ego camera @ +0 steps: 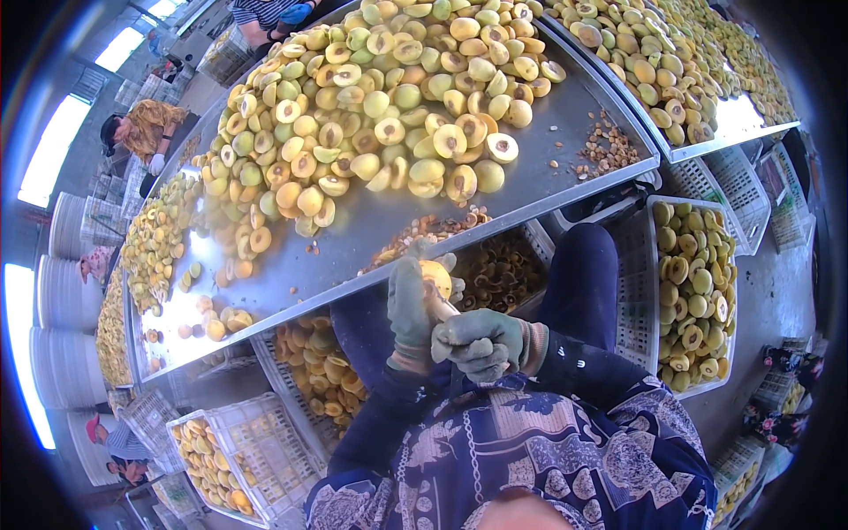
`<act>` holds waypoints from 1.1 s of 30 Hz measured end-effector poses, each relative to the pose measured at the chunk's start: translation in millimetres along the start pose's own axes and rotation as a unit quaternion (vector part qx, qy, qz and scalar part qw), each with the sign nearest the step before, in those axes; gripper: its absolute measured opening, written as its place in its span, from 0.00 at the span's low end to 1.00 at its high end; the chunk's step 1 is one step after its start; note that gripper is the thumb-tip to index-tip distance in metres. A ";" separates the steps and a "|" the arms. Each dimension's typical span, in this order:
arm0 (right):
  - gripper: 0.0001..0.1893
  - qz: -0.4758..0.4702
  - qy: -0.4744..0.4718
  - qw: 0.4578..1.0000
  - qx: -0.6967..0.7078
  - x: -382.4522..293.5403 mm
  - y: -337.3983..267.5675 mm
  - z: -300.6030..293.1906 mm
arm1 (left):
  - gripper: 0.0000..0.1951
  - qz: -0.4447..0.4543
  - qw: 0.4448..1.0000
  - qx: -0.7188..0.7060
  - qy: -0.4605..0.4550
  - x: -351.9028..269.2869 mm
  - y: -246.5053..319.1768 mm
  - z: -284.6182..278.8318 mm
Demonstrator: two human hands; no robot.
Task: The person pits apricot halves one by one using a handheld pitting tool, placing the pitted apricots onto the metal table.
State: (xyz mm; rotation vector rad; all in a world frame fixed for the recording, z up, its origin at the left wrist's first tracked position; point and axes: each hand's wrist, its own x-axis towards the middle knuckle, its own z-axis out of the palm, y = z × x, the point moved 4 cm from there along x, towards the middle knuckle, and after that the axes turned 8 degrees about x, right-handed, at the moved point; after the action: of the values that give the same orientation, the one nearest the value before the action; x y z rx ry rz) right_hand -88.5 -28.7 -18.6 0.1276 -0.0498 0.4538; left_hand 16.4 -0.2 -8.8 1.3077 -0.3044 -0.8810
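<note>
My left hand point(412, 311), in a grey-green work glove, holds a halved yellow fruit point(436, 278) near the table's front edge. The fruit's cut side shows a brown centre. My right hand point(482, 343), gloved alike, is closed around a slim tool with a pale shaft point(438, 306); its tip meets the fruit and is hard to make out. Beyond both hands, a large heap of halved yellow-green fruit point(391, 106) lies on a metal table point(344, 248). Small brown stones and scraps point(430, 230) lie along the table's near edge.
Crates of fruit halves stand at left point(265, 457), under the table point(318, 371) and at right point(695, 298). A crate of dark scraps point(500, 271) sits between my knees. Another heaped table point(676, 73) adjoins at upper right. Co-workers point(149, 129) sit across the table, at left.
</note>
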 end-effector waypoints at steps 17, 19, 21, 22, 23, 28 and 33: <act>0.15 -0.098 0.263 0.959 -0.048 -16.4 -21.7 -31.8 | 0.14 0.069 0.966 0.139 0.206 1.0 73.1 -173.0; 0.15 -0.129 0.387 0.912 -0.042 -14.6 -33.0 -66.9 | 0.14 0.025 0.919 0.359 0.158 6.8 86.6 -222.5; 0.13 -0.144 0.397 0.906 -0.024 -7.3 -41.2 -77.4 | 0.16 0.011 0.856 0.495 0.147 25.3 98.7 -240.6; 0.12 -0.148 0.427 0.890 -0.061 -3.7 -46.0 -76.4 | 0.18 0.003 0.838 0.526 0.144 43.2 100.2 -244.0; 0.11 -0.152 0.457 0.871 -0.097 0.0 -50.4 -73.7 | 0.19 -0.007 0.819 0.557 0.139 63.1 100.2 -245.7; 0.08 -0.037 0.485 0.738 -0.467 3.9 -51.9 -61.5 | 0.32 0.114 0.695 0.703 0.097 162.4 114.2 -177.2; 0.10 -0.001 0.526 0.763 -0.375 -3.0 -47.7 -74.1 | 0.39 0.031 0.550 0.832 0.069 217.8 100.8 -156.3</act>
State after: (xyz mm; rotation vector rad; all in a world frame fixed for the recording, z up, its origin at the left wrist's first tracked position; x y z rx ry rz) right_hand -68.7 -62.6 -97.6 -0.9402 0.8824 0.4197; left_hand 299.3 -43.8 -18.6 3.0642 -1.2403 -0.1404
